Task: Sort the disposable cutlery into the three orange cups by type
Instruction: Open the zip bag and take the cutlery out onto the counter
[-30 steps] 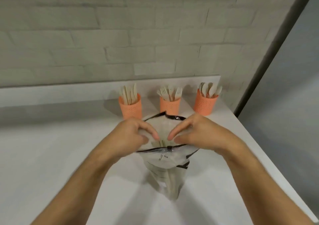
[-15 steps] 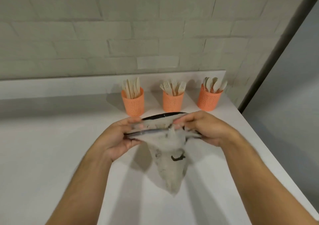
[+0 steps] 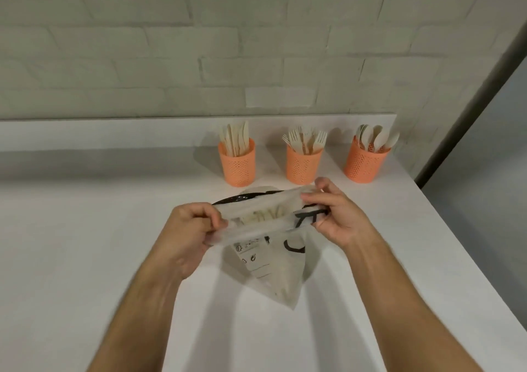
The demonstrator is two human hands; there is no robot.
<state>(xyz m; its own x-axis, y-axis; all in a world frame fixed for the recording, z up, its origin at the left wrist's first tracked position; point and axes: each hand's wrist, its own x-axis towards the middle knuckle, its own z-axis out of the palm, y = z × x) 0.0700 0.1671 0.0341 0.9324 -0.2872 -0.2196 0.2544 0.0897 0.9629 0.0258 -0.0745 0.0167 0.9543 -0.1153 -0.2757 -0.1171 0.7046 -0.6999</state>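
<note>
3 orange cups stand in a row at the far right of the white counter (image 3: 85, 243): left cup (image 3: 237, 163) with knives, middle cup (image 3: 303, 164) with forks, right cup (image 3: 365, 162) with spoons. Cutlery sticks up above every rim, blocking straight-down entry. Gaps between the cups are open counter. Brick wall (image 3: 199, 43) and a raised ledge (image 3: 114, 133) close off the far side just behind the cups. The counter edge runs close on the right. Both hands, left hand (image 3: 191, 229) and right hand (image 3: 336, 214), hold a translucent bag (image 3: 273, 257) just near of the cups, blocking the near approach to the left and middle cups. Counter left of the cups is open.
</note>
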